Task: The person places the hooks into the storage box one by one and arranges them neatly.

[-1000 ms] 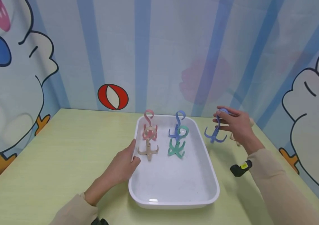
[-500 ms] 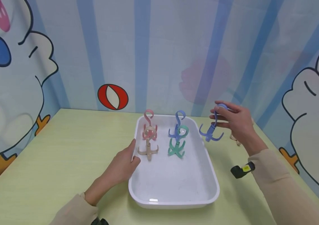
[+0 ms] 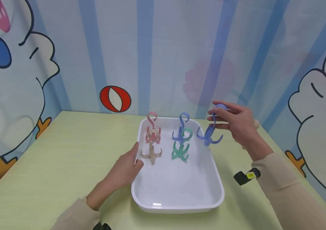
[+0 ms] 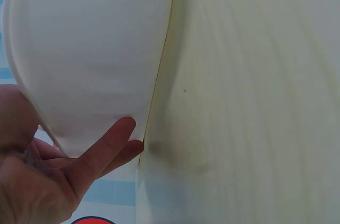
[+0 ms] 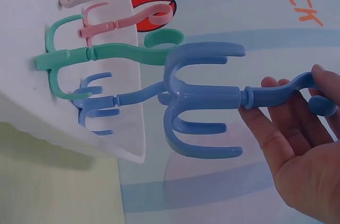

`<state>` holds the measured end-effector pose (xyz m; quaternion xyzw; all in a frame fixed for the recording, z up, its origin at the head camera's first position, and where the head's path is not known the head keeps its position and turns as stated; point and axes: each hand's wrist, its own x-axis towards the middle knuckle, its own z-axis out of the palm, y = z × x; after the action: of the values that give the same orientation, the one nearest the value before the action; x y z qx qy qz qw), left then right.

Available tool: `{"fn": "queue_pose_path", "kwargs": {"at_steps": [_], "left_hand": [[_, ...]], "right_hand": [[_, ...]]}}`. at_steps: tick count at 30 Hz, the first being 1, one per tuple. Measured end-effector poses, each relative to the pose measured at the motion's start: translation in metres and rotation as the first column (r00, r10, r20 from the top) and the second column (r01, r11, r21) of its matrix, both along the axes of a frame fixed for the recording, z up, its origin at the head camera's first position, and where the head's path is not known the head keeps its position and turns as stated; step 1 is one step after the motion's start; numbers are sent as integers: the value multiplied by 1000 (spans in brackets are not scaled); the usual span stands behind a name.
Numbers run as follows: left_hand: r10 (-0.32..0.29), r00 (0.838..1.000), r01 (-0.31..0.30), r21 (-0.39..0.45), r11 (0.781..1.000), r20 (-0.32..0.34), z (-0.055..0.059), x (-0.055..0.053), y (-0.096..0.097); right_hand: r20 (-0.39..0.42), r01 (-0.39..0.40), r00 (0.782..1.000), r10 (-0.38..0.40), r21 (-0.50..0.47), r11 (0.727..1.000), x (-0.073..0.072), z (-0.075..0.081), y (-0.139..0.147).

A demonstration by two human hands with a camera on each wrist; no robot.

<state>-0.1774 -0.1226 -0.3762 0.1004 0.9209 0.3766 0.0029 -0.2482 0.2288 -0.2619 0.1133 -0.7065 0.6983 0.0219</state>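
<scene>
My right hand (image 3: 239, 123) pinches a blue multi-prong hanging hook (image 3: 209, 135) by its curved top, prongs down, over the right rim of the white tray (image 3: 191, 191). In the right wrist view its several prongs (image 5: 204, 99) point back toward the hand (image 5: 303, 155). My left hand (image 3: 124, 166) grips the tray's left rim, thumb on top and fingers (image 4: 106, 147) along the outer wall. Standing in the tray are a pink hook (image 3: 152, 135), a beige hook (image 3: 151, 153), another blue hook (image 3: 179, 132) and a green hook (image 3: 181, 151).
Behind my right hand, a beige object (image 3: 256, 124) on the pale green table (image 3: 94, 140) is mostly hidden. A printed cloth backdrop (image 3: 166, 64) with blue stripes and cartoon ducks rises at the back and sides.
My right hand has carried the blue hook leftward, from beside the tray to over its right rim. The left hand, tray and standing hooks have stayed put.
</scene>
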Motion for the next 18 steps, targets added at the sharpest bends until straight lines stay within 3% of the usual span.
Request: {"fn": "queue_pose_path", "kwargs": {"at_steps": [13,18], "left_hand": [[-23,999,24,4,1000,-43,3,2,-1],[-28,998,28,4,1000,-48,3,2,-2]], "right_hand": [[-3,-22,1000,22,39,999,10,5,-16],[12,-64,998,63,41,997,12,5,-23]]}}
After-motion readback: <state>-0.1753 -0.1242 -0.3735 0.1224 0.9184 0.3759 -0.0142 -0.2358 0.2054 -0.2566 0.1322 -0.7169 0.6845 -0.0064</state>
